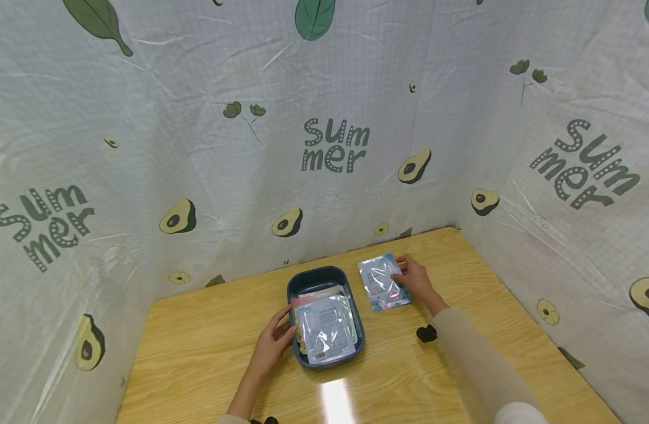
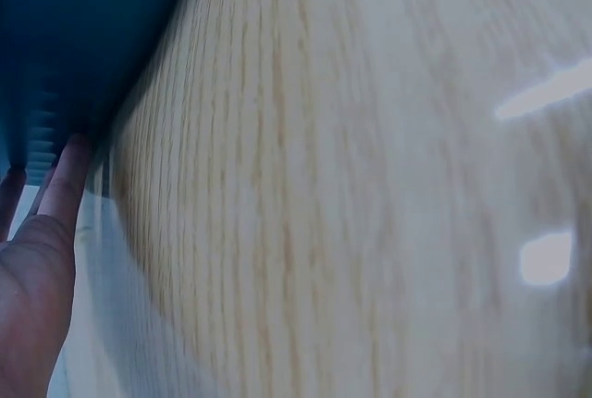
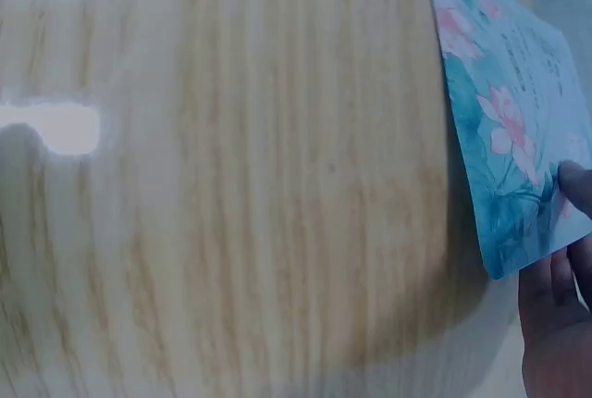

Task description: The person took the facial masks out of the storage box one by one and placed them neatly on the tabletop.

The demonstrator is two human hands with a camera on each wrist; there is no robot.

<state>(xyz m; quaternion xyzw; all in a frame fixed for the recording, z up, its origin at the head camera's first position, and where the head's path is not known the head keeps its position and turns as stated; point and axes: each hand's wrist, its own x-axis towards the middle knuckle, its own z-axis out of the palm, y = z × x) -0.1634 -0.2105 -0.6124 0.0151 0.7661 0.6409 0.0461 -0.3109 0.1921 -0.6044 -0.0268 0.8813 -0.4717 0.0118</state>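
Observation:
A dark blue plastic bin [image 1: 360,333] stands on the wooden table, holding a pile of flat sheet mask packets [image 1: 327,330], the top one pale blue. My left hand [image 1: 268,347] rests at the bin's left side. In the left wrist view its fingers [image 2: 65,185] lie fairly straight against the outer wall. To the right of the bin, my right hand [image 1: 417,281] pinches the right edge of another sheet mask packet [image 1: 380,282]. The right wrist view shows pink flowers on this blue packet [image 3: 504,130], the thumb on top and other fingers under it.
The wooden table [image 1: 202,347] meets a white printed curtain [image 1: 224,176] at the back and sides. A small black object [image 1: 426,334] shows beside the right sleeve [image 1: 478,359].

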